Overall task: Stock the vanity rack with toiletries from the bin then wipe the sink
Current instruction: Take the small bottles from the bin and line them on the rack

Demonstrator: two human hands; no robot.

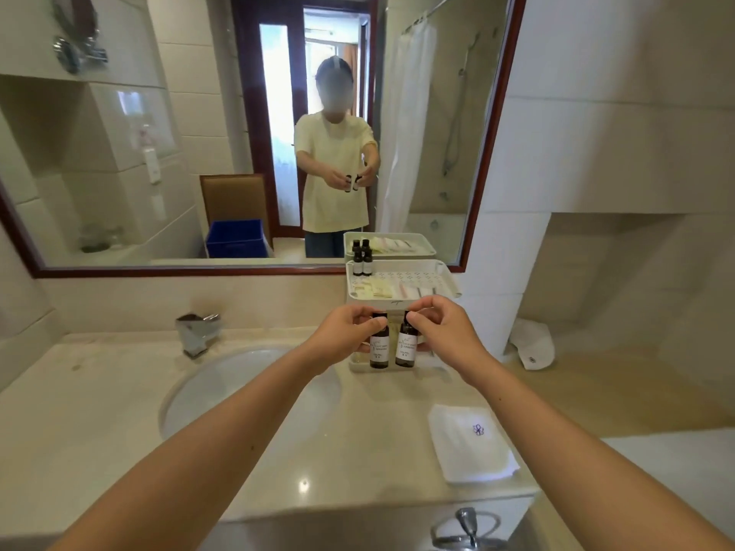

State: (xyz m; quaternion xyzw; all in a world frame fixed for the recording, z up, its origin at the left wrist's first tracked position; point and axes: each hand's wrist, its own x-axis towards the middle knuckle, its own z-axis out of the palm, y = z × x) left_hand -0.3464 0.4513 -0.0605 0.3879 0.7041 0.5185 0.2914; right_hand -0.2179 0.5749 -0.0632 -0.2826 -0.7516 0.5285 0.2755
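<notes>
A white two-tier vanity rack (447,282) stands on the counter against the mirror. Its top tray holds two small dark bottles (362,267) at the back left and flat sachets along the front. My left hand (346,332) pinches a dark bottle with a white label (378,349) by its neck. My right hand (441,326) pinches a second such bottle (405,346) the same way. Both bottles hang upright, side by side, in front of the rack's lower tier. The oval sink (222,387) lies to the left. The blue bin (235,238) shows only as a mirror reflection.
A chrome tap (197,334) stands behind the sink. A folded white towel (471,443) lies on the counter at the right, and a crumpled white cloth (533,344) sits in the right corner. A chrome ring holder (465,528) hangs below the counter's front edge.
</notes>
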